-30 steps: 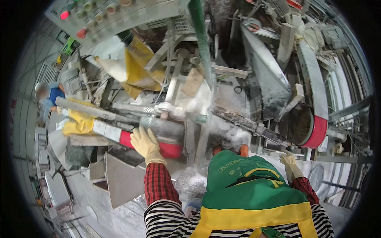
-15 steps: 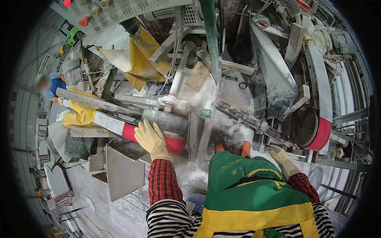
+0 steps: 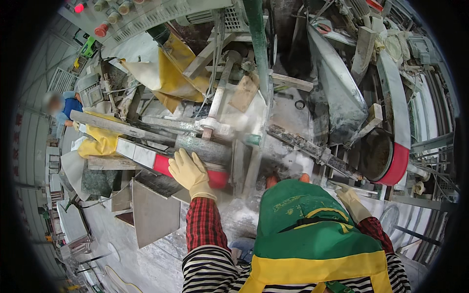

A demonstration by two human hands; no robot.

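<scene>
My left hand [image 3: 189, 172], in a cream rubber glove, lies with fingers spread over a belt with a red section [image 3: 215, 177]. The belt wraps a dusty grey roller [image 3: 205, 149] and continues left as a pale strip. It looks as if my palm touches the belt, and nothing is gripped. On the right, my right hand [image 3: 354, 204], in a matching glove, hangs low beside my green apron [image 3: 298, 210]. Its fingers are stretched toward a pale ledge and somewhat blurred. Close to it, another red-sectioned belt [image 3: 396, 165] rounds a dark drum [image 3: 373, 155].
A green post [image 3: 257, 44] rises ahead, and a dusty metal bar [image 3: 312, 152] slopes between the rollers. Yellow sheeting [image 3: 173, 73] hangs at the far left. A control panel [image 3: 146, 17] with buttons is above it. Another person [image 3: 70, 108] stands far left. Grey panels [image 3: 155, 215] lean at left.
My left hand has shifted slightly right along the belt. The right hand has drawn slightly back, its fingers less spread. The view has tilted a little.
</scene>
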